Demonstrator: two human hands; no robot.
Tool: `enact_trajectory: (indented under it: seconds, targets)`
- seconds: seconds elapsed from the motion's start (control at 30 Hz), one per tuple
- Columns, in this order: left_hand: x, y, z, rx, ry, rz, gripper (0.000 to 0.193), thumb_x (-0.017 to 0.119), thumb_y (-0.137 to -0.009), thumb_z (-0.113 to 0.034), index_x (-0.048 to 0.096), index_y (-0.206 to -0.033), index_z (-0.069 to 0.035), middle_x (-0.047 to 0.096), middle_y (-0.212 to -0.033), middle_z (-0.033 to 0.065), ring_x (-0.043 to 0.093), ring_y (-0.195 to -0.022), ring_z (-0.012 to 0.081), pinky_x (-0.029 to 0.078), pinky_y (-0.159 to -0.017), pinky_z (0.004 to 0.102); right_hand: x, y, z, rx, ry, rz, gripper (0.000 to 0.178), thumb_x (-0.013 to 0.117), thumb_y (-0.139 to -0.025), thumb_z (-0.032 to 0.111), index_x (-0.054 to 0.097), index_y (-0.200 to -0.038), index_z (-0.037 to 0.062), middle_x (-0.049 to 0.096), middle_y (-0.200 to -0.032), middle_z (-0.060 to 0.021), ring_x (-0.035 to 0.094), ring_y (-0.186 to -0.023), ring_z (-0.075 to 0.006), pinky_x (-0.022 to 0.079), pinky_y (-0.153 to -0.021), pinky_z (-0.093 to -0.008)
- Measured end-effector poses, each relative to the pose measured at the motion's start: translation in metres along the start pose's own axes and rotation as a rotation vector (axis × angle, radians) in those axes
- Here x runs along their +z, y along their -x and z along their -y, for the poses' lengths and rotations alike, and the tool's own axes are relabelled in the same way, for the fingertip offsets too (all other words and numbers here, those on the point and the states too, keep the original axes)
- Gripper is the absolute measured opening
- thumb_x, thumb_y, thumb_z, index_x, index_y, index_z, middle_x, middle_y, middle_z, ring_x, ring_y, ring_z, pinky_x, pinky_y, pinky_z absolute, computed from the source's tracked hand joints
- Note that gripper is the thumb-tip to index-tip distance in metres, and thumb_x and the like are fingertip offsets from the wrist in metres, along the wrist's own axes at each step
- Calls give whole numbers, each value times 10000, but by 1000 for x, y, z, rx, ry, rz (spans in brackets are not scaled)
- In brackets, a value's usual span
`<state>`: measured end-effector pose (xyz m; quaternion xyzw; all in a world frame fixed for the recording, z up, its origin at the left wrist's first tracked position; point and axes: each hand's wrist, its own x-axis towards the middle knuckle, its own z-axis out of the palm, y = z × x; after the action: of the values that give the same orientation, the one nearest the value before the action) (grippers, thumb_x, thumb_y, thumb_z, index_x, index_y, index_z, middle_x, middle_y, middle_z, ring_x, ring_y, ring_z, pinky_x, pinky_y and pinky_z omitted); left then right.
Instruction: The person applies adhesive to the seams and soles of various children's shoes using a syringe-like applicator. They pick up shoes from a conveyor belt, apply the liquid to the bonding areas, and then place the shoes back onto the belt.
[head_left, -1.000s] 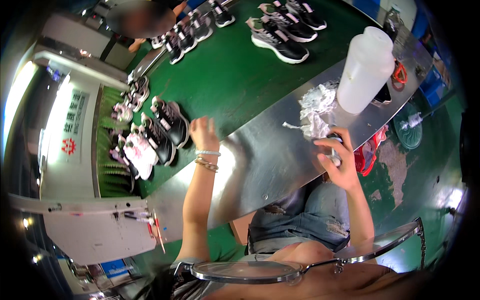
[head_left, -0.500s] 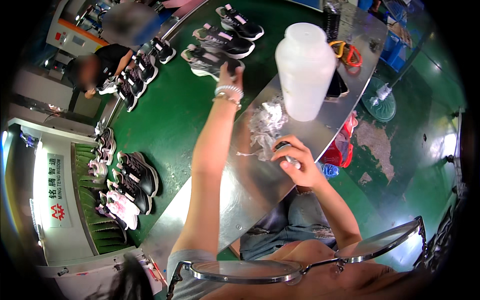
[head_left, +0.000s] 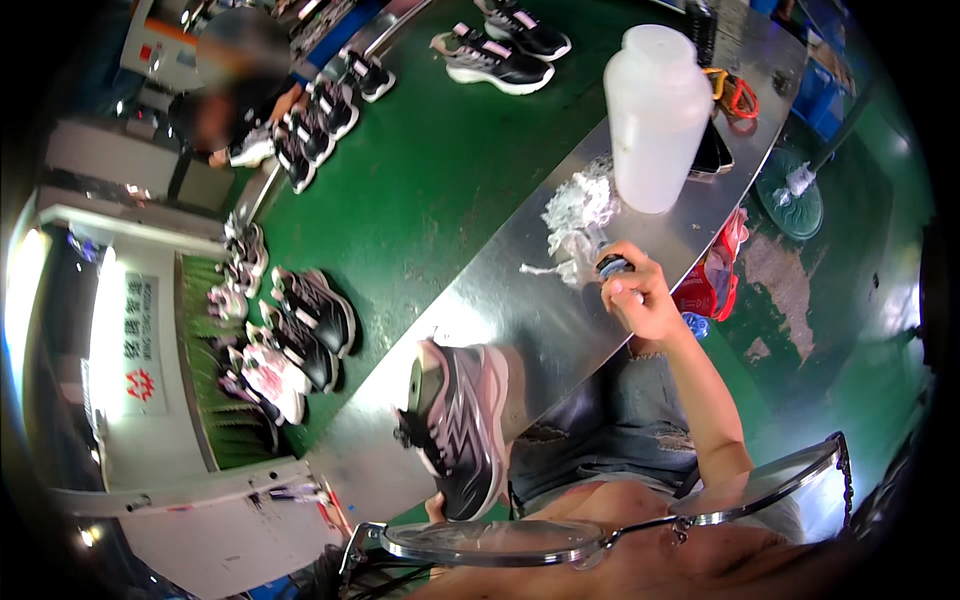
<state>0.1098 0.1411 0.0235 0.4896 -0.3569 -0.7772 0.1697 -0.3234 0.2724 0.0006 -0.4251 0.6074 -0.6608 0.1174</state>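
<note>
Close to my body, a black and grey sneaker (head_left: 462,430) with a pale pink-white sole is held up at the metal table's near edge, toe toward me. My left hand (head_left: 436,508) grips it by the toe end; most of that hand is hidden behind the shoe and the glasses rim. Over the table to the right, my right hand (head_left: 640,295) is closed around a small object with a dark round end, whose kind I cannot make out. Crumpled white thread-like material (head_left: 582,215) lies just beyond that hand. A large white plastic bottle (head_left: 655,125) stands behind it.
Two sneakers (head_left: 495,65) stand on the green belt (head_left: 430,200) at the far side. More shoes line its left edge (head_left: 310,315), where a person (head_left: 235,110) handles one. Orange-handled scissors (head_left: 738,98) and a phone (head_left: 712,155) lie right of the bottle.
My left hand has taken the nearest sneaker off the belt and brought it toward me over the metal table. My right hand still holds the small object. The view has shifted slightly.
</note>
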Motion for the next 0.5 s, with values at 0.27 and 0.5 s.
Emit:
enact_trajectory:
  seconds: [0.27, 0.5]
  targets:
    - [2, -44, -38, 679, -97, -275, 318, 558, -855, -214, 527, -1030, 50, 597, -920, 90, 581, -831, 185, 484, -746, 311, 7, 6, 29, 138, -70, -70, 404, 477, -901, 228, 550, -607, -40, 518, -878, -113, 511, -618, -143, 409, -551, -269]
    - [161, -97, -126, 1204, -257, 379, 519, 737, -676, -309, 531, -1004, 38, 613, -938, 165, 601, -842, 239, 484, -752, 329, 21, 15, 95, -7, -212, -112, 604, 310, -920, 444, 539, -572, 7, 497, -878, -139, 525, -712, -208, 434, -659, -316]
